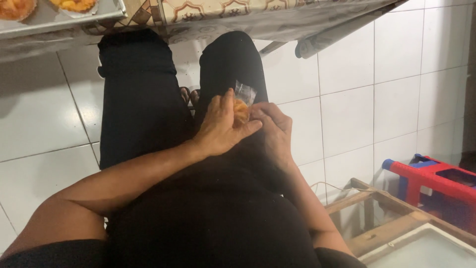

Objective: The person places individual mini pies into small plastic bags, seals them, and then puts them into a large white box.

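**Two hands busy with a small pastry over the lap**

While the person sits on a low seat, the white tiled floor [39, 114] takes most of the room around them, and it is the largest thing I see. Above the knees comes the bench [223, 20], covered with a patterned cloth that hangs over its edge; on its left corner a metal tray [59, 20] carries more orange pastries [74, 5], probably kept there so they stay off the floor and within reach. At the right side stands a wooden frame [386, 218] with a pale panel inside, and behind it a red and blue plastic stool [431, 178]. The legs in black trousers [139, 99] make a kind of working surface, which is maybe why the hands are held low over the right thigh.

The left hand [223, 126] reaches across the body and its fingers are curled together around a small orange pastry [241, 113], covering most of it. The right hand [275, 131] meets it from the other side, with the fingertips pinched on a clear plastic wrapper [245, 92] that stands up just above the pastry. Both hands touch each other, I think to keep the soft thing steady against the wrapper. Whether the pastry is already partly inside the wrapper, I cannot tell.
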